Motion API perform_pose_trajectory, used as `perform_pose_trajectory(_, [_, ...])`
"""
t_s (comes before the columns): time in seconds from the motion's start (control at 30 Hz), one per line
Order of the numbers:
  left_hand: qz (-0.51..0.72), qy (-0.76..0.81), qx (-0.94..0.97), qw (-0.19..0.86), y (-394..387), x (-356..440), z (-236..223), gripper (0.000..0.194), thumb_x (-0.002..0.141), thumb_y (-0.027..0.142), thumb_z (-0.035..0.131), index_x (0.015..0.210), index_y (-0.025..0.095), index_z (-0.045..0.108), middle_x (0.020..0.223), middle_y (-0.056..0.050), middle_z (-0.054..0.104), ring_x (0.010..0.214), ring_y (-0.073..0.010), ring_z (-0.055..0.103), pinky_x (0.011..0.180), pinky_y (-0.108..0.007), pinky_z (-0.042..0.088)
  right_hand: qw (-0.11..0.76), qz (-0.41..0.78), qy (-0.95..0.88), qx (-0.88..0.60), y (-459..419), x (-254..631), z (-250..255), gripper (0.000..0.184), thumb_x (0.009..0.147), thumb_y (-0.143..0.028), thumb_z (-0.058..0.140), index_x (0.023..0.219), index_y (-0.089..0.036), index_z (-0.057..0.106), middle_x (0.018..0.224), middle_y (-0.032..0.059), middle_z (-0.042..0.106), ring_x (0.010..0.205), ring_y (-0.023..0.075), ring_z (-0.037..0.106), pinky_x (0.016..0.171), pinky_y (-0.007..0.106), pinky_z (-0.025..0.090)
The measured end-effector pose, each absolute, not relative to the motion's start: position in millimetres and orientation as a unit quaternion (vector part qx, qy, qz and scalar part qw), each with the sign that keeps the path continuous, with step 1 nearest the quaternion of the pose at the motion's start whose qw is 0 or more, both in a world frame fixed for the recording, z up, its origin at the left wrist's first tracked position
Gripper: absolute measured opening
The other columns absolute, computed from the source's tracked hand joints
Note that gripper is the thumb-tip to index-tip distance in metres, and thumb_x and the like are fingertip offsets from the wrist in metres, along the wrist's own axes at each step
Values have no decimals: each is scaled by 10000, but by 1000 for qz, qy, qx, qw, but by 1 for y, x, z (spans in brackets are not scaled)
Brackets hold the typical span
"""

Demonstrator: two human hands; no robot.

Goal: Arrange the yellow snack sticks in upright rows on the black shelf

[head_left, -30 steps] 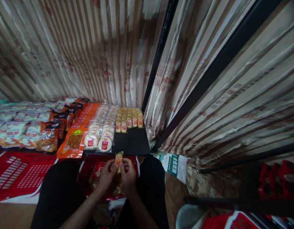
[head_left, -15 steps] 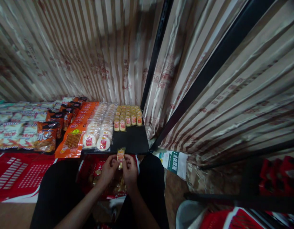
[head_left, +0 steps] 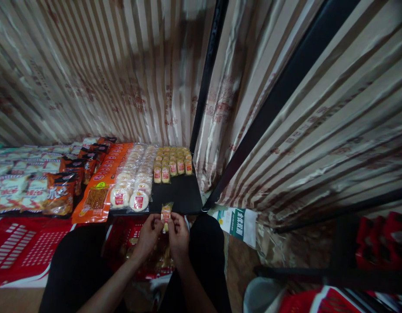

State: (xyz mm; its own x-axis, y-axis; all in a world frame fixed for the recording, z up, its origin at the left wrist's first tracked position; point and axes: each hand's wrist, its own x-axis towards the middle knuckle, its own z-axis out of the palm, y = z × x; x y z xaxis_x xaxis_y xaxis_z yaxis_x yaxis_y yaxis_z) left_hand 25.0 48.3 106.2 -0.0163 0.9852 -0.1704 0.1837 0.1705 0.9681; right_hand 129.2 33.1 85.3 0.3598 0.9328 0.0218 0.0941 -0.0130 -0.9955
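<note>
A small yellow snack packet (head_left: 166, 216) with a red label stands upright between my two hands, just in front of the black shelf (head_left: 174, 195). My left hand (head_left: 151, 234) pinches its left side, and my right hand (head_left: 179, 234) has its fingers closed on the right side. Below my hands is a red basket (head_left: 117, 230) with several more wrapped packets in it, partly hidden by my arms. Matching yellow packets (head_left: 173, 163) stand in rows on the shelf ahead, the left rows reaching closer to me.
Left of those rows lie round white crackers (head_left: 138, 201), orange bags of sticks (head_left: 98, 198) and orange-black snack bags (head_left: 60, 195). Another red basket (head_left: 28, 243) is below the shelf. Black posts (head_left: 209, 82) and striped curtains (head_left: 122, 69) close off the back and right.
The view has shifted slightly, so the shelf appears a little lower and further left. Both hands still hold the packet in nearly the same spot.
</note>
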Motion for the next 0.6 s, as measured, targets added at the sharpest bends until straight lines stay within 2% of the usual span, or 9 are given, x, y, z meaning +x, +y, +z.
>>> perform_pose_trajectory(0.23, [403, 593, 512, 474, 57, 28, 107, 253, 713, 380, 539, 835, 165, 592, 751, -23, 639, 701, -157, 579, 664, -256, 443, 540, 364, -433, -623, 39, 135, 91, 272, 788, -355, 511, 993, -192, 586, 821, 35, 636, 699, 152, 599, 648, 257, 480])
perform_pose_trajectory(0.6, [384, 603, 497, 491, 67, 40, 121, 313, 681, 454, 549, 787, 160, 562, 596, 17, 557, 538, -127, 507, 553, -246, 404, 541, 326, -442, -637, 48, 146, 92, 272, 786, -344, 516, 995, -191, 600, 903, 58, 631, 712, 155, 584, 659, 275, 488])
